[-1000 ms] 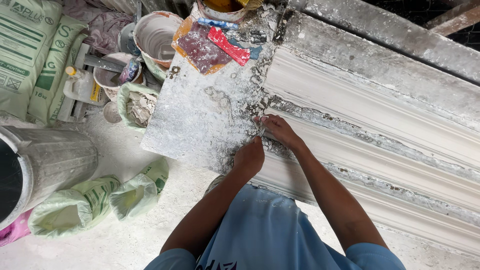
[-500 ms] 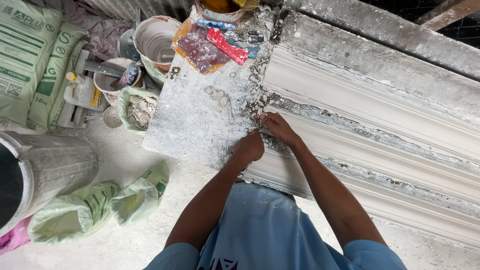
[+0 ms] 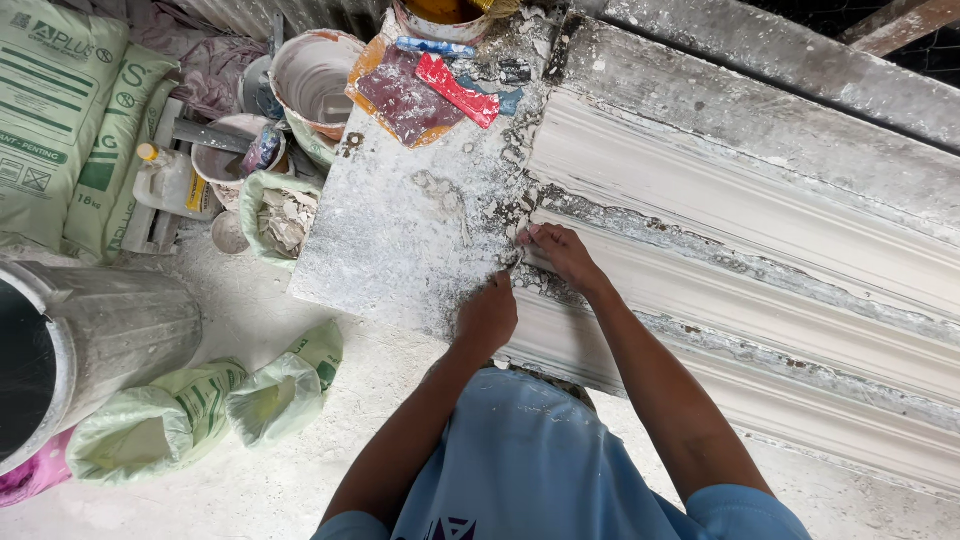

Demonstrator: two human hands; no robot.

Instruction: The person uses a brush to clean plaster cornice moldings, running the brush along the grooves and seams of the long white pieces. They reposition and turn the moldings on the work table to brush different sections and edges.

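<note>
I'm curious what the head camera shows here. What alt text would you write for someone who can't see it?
Seen from above, a person's left hand and right hand work together at the end of a long white plaster moulding, beside a plaster-crusted board. A red scraper, buckets and green sacks lie nearby.

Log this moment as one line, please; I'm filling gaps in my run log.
left hand: fisted on thin tool at board edge | right hand: fingers on white moulding end | red scraper: idle, far end
</note>
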